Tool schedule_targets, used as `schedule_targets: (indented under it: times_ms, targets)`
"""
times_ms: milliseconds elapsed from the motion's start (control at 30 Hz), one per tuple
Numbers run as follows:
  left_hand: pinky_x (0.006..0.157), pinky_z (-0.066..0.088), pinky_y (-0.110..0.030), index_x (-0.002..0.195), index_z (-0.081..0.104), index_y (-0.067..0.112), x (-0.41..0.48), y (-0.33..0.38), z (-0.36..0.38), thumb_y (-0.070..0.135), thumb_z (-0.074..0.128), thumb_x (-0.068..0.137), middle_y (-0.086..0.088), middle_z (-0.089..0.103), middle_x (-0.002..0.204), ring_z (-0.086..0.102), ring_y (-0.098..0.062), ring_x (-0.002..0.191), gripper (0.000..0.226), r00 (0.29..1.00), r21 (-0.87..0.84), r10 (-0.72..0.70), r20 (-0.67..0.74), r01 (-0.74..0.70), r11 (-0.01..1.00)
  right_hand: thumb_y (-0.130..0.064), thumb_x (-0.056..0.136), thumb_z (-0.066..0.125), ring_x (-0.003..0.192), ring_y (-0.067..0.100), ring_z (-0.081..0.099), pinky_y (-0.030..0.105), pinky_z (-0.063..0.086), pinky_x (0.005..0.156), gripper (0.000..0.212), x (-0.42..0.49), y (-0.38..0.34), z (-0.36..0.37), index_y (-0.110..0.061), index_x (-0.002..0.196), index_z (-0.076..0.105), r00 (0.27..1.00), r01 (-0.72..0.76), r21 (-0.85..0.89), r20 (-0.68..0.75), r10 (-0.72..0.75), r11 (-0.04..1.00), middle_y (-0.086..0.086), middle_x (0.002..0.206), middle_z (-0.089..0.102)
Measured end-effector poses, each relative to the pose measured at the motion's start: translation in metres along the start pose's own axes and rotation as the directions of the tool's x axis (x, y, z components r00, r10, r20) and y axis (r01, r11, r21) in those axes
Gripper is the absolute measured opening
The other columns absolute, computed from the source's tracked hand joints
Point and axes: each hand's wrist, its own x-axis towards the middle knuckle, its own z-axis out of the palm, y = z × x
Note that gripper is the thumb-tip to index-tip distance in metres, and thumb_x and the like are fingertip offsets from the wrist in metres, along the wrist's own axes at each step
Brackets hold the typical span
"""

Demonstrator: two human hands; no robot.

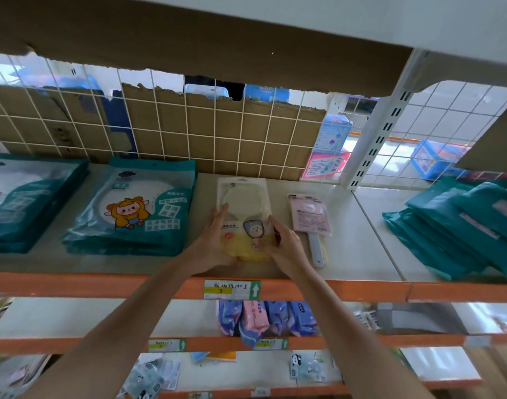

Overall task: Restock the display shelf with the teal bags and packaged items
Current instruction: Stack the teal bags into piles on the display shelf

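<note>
A clear-and-yellow packaged item (245,208) with a round white pad and a cartoon sticker lies flat on the display shelf (359,254). My left hand (210,243) rests against its left edge with straight fingers. My right hand (284,244) holds its right edge, thumb on top. Left of it sits a stack of teal bags (134,208) with a cartoon figure, and another teal stack (24,200) lies at the far left. More teal bags (459,226) are piled on the right shelf section. A pink packaged hand mirror (311,217) lies just right of my hands.
A white wire grid (189,131) backed with torn cardboard closes the shelf's rear. A white upright post (376,133) divides the sections. The orange shelf edge (102,285) carries a price label (232,289). Lower shelves hold small blue and pink packs (264,318).
</note>
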Motion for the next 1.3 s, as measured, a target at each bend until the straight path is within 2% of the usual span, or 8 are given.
schedule_targets:
  times_ms: [133,233,333,500,600,867,1100,1300]
  targets:
    - [0.113,0.022,-0.036,0.148,-0.009,0.028,0.001,-0.001,0.001,0.021,0.086,0.061,0.001,-0.011,0.157,0.01,-0.017,0.143,0.128,1.0,-0.044,0.009,-0.015,-0.01,0.999,-0.023,0.084,0.069,0.112,0.02,0.052,0.027,0.046,0.085,0.067,0.001,0.0,0.001,-0.011,0.142,0.037,1.0,-0.021,0.029,-0.005,0.021,0.999,0.008,0.126,0.056]
    - [0.114,0.023,-0.043,0.148,-0.004,0.032,0.002,-0.001,0.002,0.051,0.083,0.053,0.005,-0.011,0.156,0.01,-0.016,0.142,0.13,0.999,-0.088,0.032,-0.013,-0.033,0.996,-0.025,0.088,0.064,0.121,0.023,0.05,0.04,0.045,0.099,0.063,-0.002,-0.002,0.001,-0.012,0.143,0.036,0.999,-0.006,0.064,-0.053,0.01,0.998,0.011,0.133,0.052]
    - [0.109,0.032,-0.042,0.146,0.011,0.035,-0.002,0.008,-0.001,0.059,0.068,0.063,0.006,0.002,0.155,0.022,-0.014,0.136,0.104,0.993,-0.137,0.07,-0.095,-0.082,0.987,-0.017,0.089,0.061,0.123,0.024,0.048,0.042,0.043,0.101,0.053,-0.003,-0.005,-0.004,-0.008,0.138,0.042,0.988,0.063,0.062,-0.143,-0.054,0.996,0.011,0.135,0.051]
    - [0.116,0.013,-0.047,0.146,0.022,0.024,0.009,0.04,0.003,0.034,0.062,0.086,0.002,-0.001,0.157,-0.002,-0.02,0.145,0.073,0.954,0.268,0.236,-0.183,-0.183,0.946,-0.014,0.088,0.061,0.128,0.02,0.042,0.02,0.028,0.101,0.048,0.0,-0.004,-0.031,-0.008,0.134,0.048,0.951,0.165,-0.18,-0.234,-0.205,0.97,0.007,0.136,0.05]
    - [0.118,0.0,-0.044,0.148,0.016,0.023,0.019,0.056,0.015,0.042,0.059,0.087,0.004,-0.006,0.157,-0.011,-0.016,0.144,0.077,0.96,0.419,0.261,-0.1,-0.197,0.886,-0.013,0.085,0.064,0.132,0.026,0.037,0.037,0.032,0.109,0.051,0.006,0.007,-0.051,-0.007,0.134,0.048,0.949,0.148,-0.277,-0.229,-0.215,0.95,0.011,0.139,0.047]
    - [0.113,-0.011,-0.039,0.149,0.004,0.028,0.043,0.086,0.06,0.054,0.048,0.089,0.002,-0.006,0.158,-0.012,-0.015,0.144,0.079,0.986,0.61,0.16,-0.038,-0.104,0.785,-0.026,0.091,0.057,0.134,0.023,0.034,0.037,0.031,0.106,0.053,0.002,0.045,-0.095,-0.014,0.14,0.04,0.981,0.069,-0.446,-0.13,-0.141,0.893,0.006,0.147,0.038]
    - [0.116,-0.01,-0.041,0.15,0.006,0.029,0.044,0.097,0.083,0.056,0.045,0.089,0.003,-0.005,0.158,-0.011,-0.015,0.144,0.077,0.992,0.672,0.067,-0.104,0.02,0.74,-0.04,0.089,0.056,0.101,0.016,0.053,0.029,0.043,0.08,0.037,-0.017,0.059,-0.101,-0.019,0.118,0.052,0.973,0.111,-0.497,-0.124,-0.197,0.861,0.0,0.114,0.056]
    - [0.117,-0.007,-0.045,0.149,0.01,0.028,0.035,0.094,0.08,0.054,0.046,0.09,0.001,-0.001,0.158,-0.007,-0.018,0.145,0.074,0.992,0.704,0.033,-0.121,0.062,0.708,-0.048,0.088,0.056,0.089,0.018,0.057,0.028,0.042,0.071,0.037,-0.011,0.056,-0.096,-0.017,0.107,0.053,0.997,0.033,-0.514,-0.045,-0.065,0.857,0.001,0.104,0.06]
